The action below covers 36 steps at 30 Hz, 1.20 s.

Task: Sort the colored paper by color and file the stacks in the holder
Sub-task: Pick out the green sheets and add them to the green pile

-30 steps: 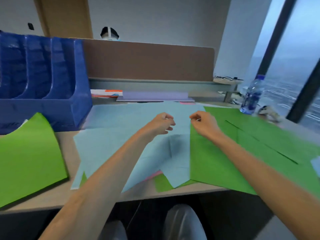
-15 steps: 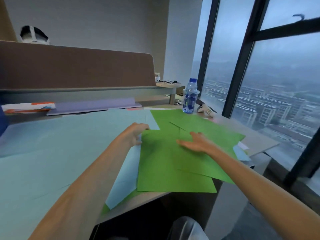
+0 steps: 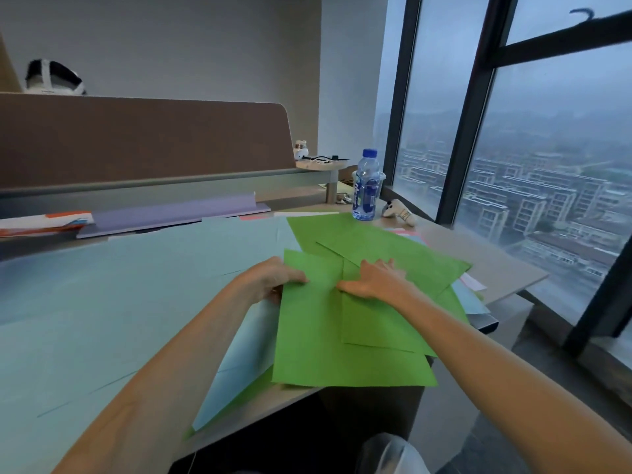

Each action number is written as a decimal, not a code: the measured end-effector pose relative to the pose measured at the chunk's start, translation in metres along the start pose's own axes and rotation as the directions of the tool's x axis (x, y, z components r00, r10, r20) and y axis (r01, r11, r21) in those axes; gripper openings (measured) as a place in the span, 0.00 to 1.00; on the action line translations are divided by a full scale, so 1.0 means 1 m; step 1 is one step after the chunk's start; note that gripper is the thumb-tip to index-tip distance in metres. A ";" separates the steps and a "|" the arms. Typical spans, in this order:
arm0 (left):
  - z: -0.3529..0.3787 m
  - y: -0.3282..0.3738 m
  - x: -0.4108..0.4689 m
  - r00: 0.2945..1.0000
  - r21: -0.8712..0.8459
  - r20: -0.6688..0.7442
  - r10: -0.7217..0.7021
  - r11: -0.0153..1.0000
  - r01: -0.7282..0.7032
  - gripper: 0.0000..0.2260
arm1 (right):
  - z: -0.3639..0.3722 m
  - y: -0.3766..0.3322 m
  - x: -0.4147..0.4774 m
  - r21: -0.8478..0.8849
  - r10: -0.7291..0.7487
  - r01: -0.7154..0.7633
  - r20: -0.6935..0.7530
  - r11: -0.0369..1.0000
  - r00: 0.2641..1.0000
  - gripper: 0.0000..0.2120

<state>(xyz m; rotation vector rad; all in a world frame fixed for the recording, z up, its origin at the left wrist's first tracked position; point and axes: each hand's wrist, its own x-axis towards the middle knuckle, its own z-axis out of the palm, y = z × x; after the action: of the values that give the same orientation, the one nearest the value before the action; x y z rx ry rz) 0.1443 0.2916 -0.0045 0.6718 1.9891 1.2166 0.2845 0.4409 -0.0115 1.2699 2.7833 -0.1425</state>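
The sorting looked partly done and the filing not begun, judging from how the paper lay. The left hand [image 3: 273,278] pinched the near-left edge of the green sheets [image 3: 325,340], thumb on top and fingers curled under the corner, while the right hand [image 3: 372,280] lay flat on the same pile just beside it, fingers spread and pressing down, grasping nothing. Under and beyond the right hand several green sheets overlapped at different angles, so the greens were together in one place but not yet squared into a neat stack. To the left of the left hand the light blue sheets [image 3: 119,302] spread wide across the desk [image 3: 506,268], loosely layered, with one corner running under the green pile. Beyond both hands a purple sheet [image 3: 171,213] lay against the divider, and a pink sliver [image 3: 408,232] showed past the right hand's fingertips near the water bottle [image 3: 366,186]; more pale paper poked out to the right of the pile, though its colour was hard to make out there. The holder was out of view, so whether any stack sat in it could not be told. By my reckoning, what was left was to align the greens, gather the blue, purple and pink, and file them all.
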 end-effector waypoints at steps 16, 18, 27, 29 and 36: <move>0.006 0.015 0.046 0.933 0.027 -0.337 0.122 0.992 -0.120 0.08 | -0.055 -0.013 0.003 -0.038 -0.156 0.152 -0.325 0.988 0.933 0.07; 0.005 0.018 0.062 0.926 0.004 -0.363 0.103 0.994 -0.109 0.08 | -0.059 -0.017 0.010 0.087 -0.136 0.174 -0.329 0.981 0.934 0.10; 0.008 0.022 0.112 0.974 -0.268 -0.225 0.016 0.960 -0.078 0.18 | -0.039 0.009 0.053 0.347 -0.189 0.208 -0.088 0.914 0.978 0.24; 0.009 0.026 0.092 0.987 -0.312 -0.158 0.031 0.947 -0.079 0.12 | -0.026 0.036 0.069 0.153 -0.066 0.066 -0.004 0.986 0.998 0.29; 0.011 0.044 0.081 0.996 -0.336 -0.088 -0.005 0.942 -0.025 0.10 | 0.003 0.058 0.081 -0.036 0.082 -0.080 0.055 0.996 0.995 0.46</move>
<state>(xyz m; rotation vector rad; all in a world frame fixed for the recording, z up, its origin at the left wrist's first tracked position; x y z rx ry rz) 0.1051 0.3753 0.0085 0.4625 1.7838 1.5689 0.2757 0.5387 -0.0261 1.3471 2.6710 -0.1233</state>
